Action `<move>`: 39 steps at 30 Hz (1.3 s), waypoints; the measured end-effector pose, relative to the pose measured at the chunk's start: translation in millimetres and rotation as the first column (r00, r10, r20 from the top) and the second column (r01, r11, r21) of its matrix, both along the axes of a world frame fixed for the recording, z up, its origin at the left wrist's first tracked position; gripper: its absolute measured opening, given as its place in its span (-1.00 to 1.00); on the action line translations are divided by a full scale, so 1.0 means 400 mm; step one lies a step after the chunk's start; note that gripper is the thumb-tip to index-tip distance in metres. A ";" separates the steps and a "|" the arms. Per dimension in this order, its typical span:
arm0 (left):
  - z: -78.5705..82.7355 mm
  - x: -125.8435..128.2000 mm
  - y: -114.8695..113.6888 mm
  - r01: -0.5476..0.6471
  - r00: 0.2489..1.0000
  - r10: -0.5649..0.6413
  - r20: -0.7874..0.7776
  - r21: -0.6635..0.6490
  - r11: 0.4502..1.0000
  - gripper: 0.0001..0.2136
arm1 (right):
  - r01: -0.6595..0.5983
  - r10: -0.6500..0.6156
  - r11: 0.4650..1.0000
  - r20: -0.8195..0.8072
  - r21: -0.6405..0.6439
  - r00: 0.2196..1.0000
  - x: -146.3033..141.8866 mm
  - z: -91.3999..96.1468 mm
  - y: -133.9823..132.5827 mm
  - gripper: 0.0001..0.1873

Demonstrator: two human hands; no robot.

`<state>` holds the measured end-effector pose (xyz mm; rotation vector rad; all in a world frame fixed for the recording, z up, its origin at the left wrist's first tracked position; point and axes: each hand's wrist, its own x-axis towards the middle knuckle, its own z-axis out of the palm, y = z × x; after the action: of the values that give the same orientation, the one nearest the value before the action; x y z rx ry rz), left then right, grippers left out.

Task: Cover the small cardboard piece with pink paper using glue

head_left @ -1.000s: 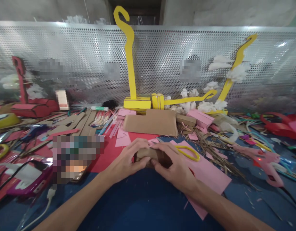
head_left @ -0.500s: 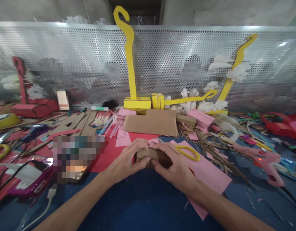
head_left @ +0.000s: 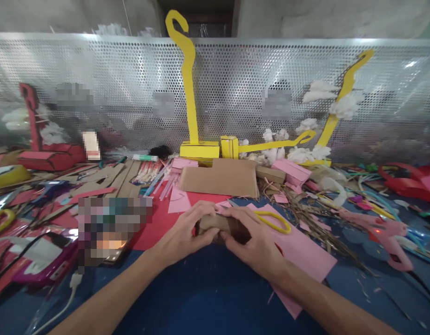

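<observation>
Between my two hands is a small folded piece of brown cardboard point(head_left: 217, 223), held just above the blue table. My left hand point(head_left: 192, 230) grips its left end, thumb on the near side and fingers over the far side. Its right end is in my right hand point(head_left: 251, 235), thumb pressed in near the middle. My fingers hide part of the piece. Just beyond and right of my right hand lie scissors with a yellow handle point(head_left: 276, 222), on a pink paper sheet point(head_left: 305, 258). Red paper point(head_left: 154, 228) lies beside my left hand.
A flat cardboard piece point(head_left: 218, 179) lies ahead, before a yellow box with a tall hook point(head_left: 199, 150). At right are a pink glue gun point(head_left: 379, 228) and dry twigs point(head_left: 316, 218). A purple power strip point(head_left: 43, 270) and cable sit at left. A perforated metal panel point(head_left: 131, 83) stands behind.
</observation>
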<state>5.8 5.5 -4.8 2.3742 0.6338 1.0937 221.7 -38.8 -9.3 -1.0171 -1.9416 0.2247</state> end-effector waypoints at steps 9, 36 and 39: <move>0.002 -0.003 -0.003 -0.009 1.000 0.009 -0.023 -0.014 1.000 -0.70 | -0.014 0.014 1.000 0.000 -0.006 1.000 -0.001 0.002 -0.001 -0.53; 0.005 -0.003 -0.005 -0.005 1.000 0.005 -0.003 -0.017 1.000 -0.64 | -0.004 0.004 1.000 0.001 0.001 1.000 0.000 0.004 -0.002 -0.55; 0.005 -0.003 -0.002 0.013 1.000 -0.013 0.009 -0.013 1.000 -0.65 | -0.010 0.010 1.000 0.002 -0.007 1.000 0.001 0.001 -0.002 -0.55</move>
<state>4.5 4.5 -2.8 2.3576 0.6203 1.0909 222.1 -39.5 -8.7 -1.0121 -1.9492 0.2367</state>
